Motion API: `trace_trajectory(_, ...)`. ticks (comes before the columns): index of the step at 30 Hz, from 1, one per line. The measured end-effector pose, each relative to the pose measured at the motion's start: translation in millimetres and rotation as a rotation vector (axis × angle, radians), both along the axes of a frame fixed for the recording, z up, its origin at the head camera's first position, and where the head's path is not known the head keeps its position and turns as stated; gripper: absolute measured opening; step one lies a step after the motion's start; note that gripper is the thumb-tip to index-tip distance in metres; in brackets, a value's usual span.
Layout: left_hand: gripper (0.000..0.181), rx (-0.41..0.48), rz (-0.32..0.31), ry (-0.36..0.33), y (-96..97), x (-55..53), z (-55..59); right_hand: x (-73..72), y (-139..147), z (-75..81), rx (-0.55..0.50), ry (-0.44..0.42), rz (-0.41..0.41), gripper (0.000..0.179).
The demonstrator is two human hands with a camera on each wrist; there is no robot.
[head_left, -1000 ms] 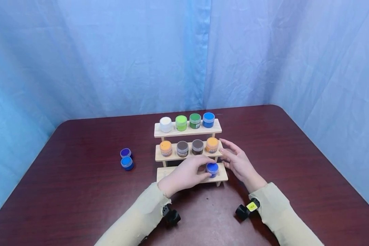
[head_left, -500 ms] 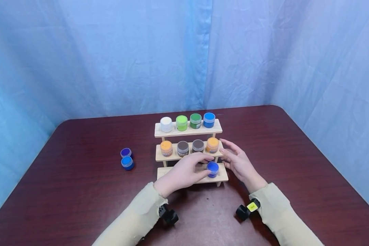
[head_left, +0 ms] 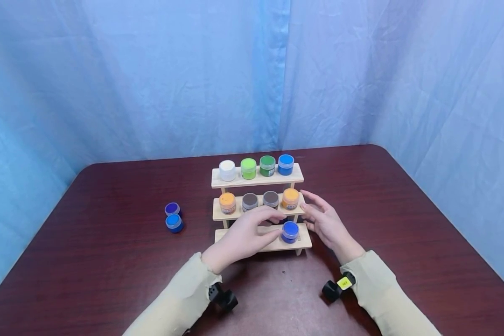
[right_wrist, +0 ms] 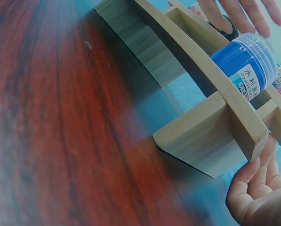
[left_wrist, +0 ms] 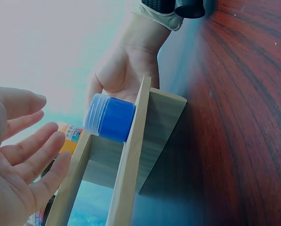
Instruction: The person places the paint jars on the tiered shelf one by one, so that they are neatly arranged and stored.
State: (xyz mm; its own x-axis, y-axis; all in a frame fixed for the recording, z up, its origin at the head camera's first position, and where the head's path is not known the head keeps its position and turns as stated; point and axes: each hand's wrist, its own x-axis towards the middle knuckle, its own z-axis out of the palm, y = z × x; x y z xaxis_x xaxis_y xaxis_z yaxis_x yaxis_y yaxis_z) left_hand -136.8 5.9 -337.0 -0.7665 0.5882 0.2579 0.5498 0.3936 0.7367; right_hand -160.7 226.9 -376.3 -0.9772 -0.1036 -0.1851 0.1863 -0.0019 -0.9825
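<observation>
A blue gouache paint jar [head_left: 290, 232] stands upright near the right end of the bottom step of a three-step wooden rack [head_left: 258, 182]. My left hand [head_left: 244, 237] is just left of this jar, thumb and fingers spread apart. In the left wrist view a gap shows between the fingers [left_wrist: 46, 150] and the jar [left_wrist: 116, 117]. My right hand [head_left: 329, 229] is at the rack's right side, its fingers extended and touching the end of the steps. The jar's printed label [right_wrist: 246, 82] faces the right wrist camera.
White, light green, green and blue jars [head_left: 285, 165] line the top step. Orange and dark brown jars [head_left: 270, 199] fill the middle one. On the table [head_left: 109, 261] to the left stand a violet jar [head_left: 171, 208] and a blue jar [head_left: 174, 223]. Blue curtains [head_left: 185, 79] hang behind.
My left hand has let go of the blue paint jar and drawn back to the left. The jar stays on the bottom step. My right hand has hardly moved.
</observation>
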Motion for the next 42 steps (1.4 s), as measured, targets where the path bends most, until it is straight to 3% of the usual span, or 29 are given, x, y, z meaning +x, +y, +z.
trace_trajectory(8, 0.028, 0.039, 0.044, 0.003, -15.8, 6.4, -6.1, 1.4, -1, 0.5, -0.001, 0.002, -0.003, 0.056)
trace_trajectory(22, 0.025, 0.075, 0.099, -0.039, -41.1, 6.7, -16.1, -1.0, -3, -0.1, -0.024, -0.001, -0.017, 0.055)
trace_trajectory(31, 0.025, 0.111, 0.211, -0.008, -75.7, 8.4, -19.1, -1.5, 0, -2.1, -0.019, 0.018, 0.017, 0.056)
trace_trajectory(42, 0.026, 0.096, 0.368, 0.038, -110.2, 4.5, -18.9, -0.4, -1, 0.6, -0.005, -0.019, -0.018, 0.055)
